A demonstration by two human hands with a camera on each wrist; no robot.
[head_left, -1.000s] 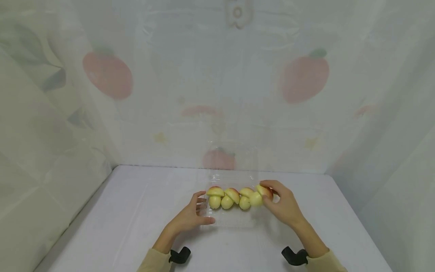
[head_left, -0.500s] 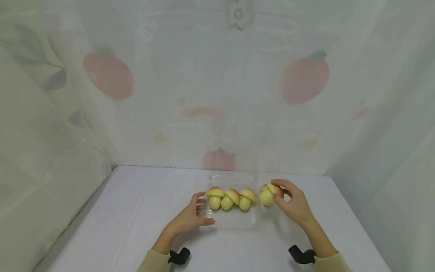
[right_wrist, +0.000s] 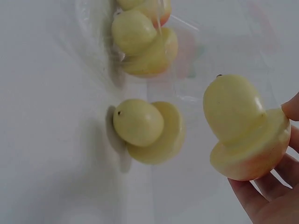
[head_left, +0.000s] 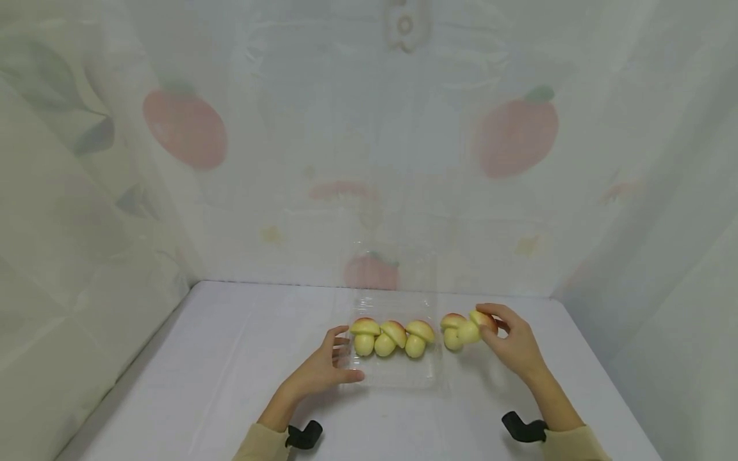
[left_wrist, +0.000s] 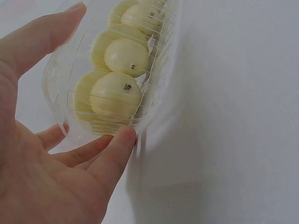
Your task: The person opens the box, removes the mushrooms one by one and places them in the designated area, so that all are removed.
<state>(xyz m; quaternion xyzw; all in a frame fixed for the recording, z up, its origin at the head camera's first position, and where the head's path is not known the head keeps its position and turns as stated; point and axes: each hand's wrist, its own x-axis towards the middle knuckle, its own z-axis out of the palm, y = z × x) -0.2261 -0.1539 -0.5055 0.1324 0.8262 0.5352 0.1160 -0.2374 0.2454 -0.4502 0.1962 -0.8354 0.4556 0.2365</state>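
In the head view a clear plastic box (head_left: pixel 398 374) with a raised lid stands mid-table. Three yellow toy mushrooms (head_left: pixel 385 344) with reddish caps lie in a row inside it. My left hand (head_left: pixel 323 365) holds the box's left end, thumb at the near side and fingertips against the end wall. To the right of the box my right hand (head_left: pixel 515 342) grips another toy mushroom (head_left: pixel 469 331) by its cap, the stem pointing left. Just outside the box's right end, one more toy mushroom (right_wrist: pixel 140 123) rests on the table, partly covered by the held one in the head view.
The white tabletop (head_left: pixel 242 346) meets a white curtain (head_left: pixel 288 256) printed with fruit at its back edge. Similar curtains hang at left and right. Black mounts (head_left: pixel 305 435) sit on both wrists.
My right hand has moved right with the held toy mushroom, away from the box's right end. The toy mushroom outside the box has come into sight. My left hand stays put.
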